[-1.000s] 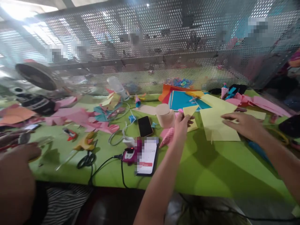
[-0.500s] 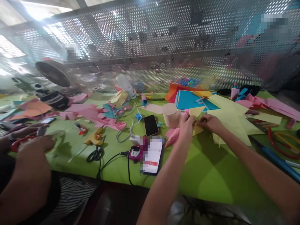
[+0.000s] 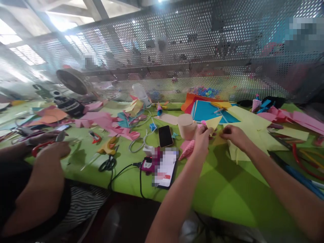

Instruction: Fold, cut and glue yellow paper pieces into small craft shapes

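My left hand [image 3: 203, 135] is closed, pinching a small pointed piece of yellow paper [image 3: 214, 123] that stands up from its fingertips. A bit of pink [image 3: 203, 122] shows just above the thumb. My right hand [image 3: 234, 135] is a short way to the right, its fingertips pressed together; whatever they hold is too small to tell. Beside my left wrist lies a pink patterned cone [image 3: 187, 150]. A wide pale roll [image 3: 186, 125] stands behind that hand. Pale yellow sheets [image 3: 249, 125] spread out behind my right hand.
Left of my arms are a lit phone [image 3: 168, 168], a dark phone [image 3: 165, 136], black-handled scissors [image 3: 107, 163] and cables. Blue sheets [image 3: 206, 109] lie behind. At far left a co-worker's hand [image 3: 60, 148] is by red-handled scissors [image 3: 42, 145]. A perforated metal panel [image 3: 162, 64] closes the back.
My right hand has drawn a little away from my left, widening the space between them. The yellow paper stays in my left hand. The view has shifted slightly left.
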Available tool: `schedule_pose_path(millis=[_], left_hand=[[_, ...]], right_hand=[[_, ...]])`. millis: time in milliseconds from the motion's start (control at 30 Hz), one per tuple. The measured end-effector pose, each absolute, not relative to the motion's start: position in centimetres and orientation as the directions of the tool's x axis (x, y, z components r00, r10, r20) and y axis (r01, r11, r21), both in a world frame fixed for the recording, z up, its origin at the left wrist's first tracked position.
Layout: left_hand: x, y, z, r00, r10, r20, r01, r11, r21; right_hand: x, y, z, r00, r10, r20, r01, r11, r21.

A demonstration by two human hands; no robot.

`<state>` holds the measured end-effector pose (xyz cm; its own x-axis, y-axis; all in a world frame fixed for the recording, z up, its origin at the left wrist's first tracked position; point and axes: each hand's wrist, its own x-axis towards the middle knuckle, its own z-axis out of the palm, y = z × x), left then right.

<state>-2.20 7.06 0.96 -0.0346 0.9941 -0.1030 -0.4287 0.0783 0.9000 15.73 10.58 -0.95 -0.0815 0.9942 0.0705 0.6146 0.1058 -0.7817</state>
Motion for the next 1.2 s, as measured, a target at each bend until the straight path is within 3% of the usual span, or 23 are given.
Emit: schedule_pose_path(millis=[100,200,300,400,667,800,900,967,1067,1133,1200], left_hand=[[-2.3,7.1,1.0,-0.035,0.993,-0.109,-0.404,0.086,0.911],[-2.1,6.9,1.1,-0.007,0.993,-0.119,-0.359,0.108,0.927],[-1.5,6.6,0.7,-0.029,0.996,-0.090,-0.317,0.076,0.945],[-0.6,6.4,0.1,-0.011,0.998,-0.066,-0.274,0.060,0.960],[0.3,5.4,0.0,0.221,0.973,-0.062,-0.193,0.106,0.976],[0.2,5.2,0.3,0.236,0.970,-0.055,-0.161,0.094,0.982],[0.1,5.5,0.4,0.204,0.972,-0.113,-0.171,0.149,0.974],[-0.2,5.7,0.5,0.166,0.974,-0.157,-0.212,0.191,0.959],[-0.6,5.9,0.5,0.148,0.975,-0.163,-0.243,0.196,0.950],[-0.8,6.0,0.4,0.193,0.974,-0.122,-0.224,0.165,0.961],[-0.8,6.0,0.2,0.254,0.965,-0.058,-0.194,0.109,0.975]], right_hand=[[17.8,9.1,0.8,-0.075,0.994,0.082,0.472,0.108,-0.875],[19.1,7.3,1.8,0.000,0.997,0.072,0.172,0.070,-0.983],[19.3,6.2,1.8,0.135,0.988,0.070,-0.038,0.076,-0.996],[19.0,5.9,1.4,0.210,0.972,0.106,-0.095,0.128,-0.987],[18.8,5.7,1.0,0.238,0.927,0.290,0.024,0.293,-0.956],[18.5,5.3,1.1,0.205,0.938,0.279,0.101,0.263,-0.960],[18.8,4.7,2.0,0.121,0.925,0.360,0.203,0.332,-0.921],[19.3,4.3,2.8,0.003,0.876,0.483,0.376,0.446,-0.812],[20.2,4.1,3.6,-0.262,0.765,0.588,0.615,0.602,-0.509],[20.5,4.3,3.7,-0.341,0.713,0.613,0.686,0.634,-0.356],[20.6,4.6,3.6,-0.335,0.675,0.658,0.711,0.639,-0.294]])
